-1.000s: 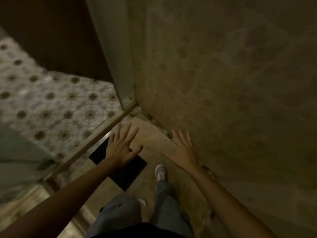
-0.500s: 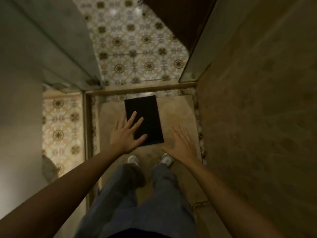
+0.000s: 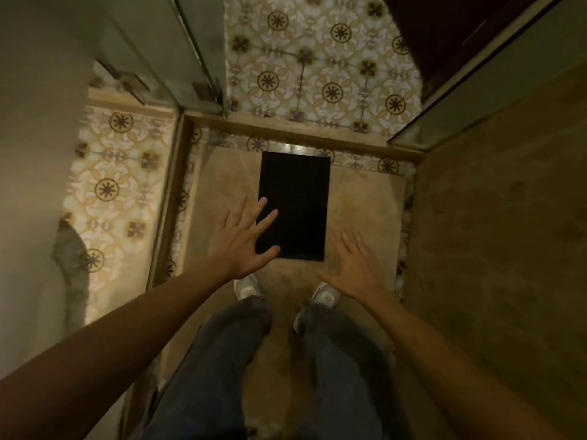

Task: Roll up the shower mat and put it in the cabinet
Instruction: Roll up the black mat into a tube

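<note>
Black and flat, the mat (image 3: 293, 206) lay on the shower floor (image 3: 365, 204), just ahead of the shoes (image 3: 247, 289). Left hand (image 3: 239, 246) and right hand (image 3: 359, 269) hung above it, fingers spread, holding nothing. Best, I judged, to crouch, pinch the near short edge with both hands, and roll tightly and evenly away.

left hand (image 3: 241, 246) covering mat (image 3: 293, 204) corner, forearms cropped
</note>
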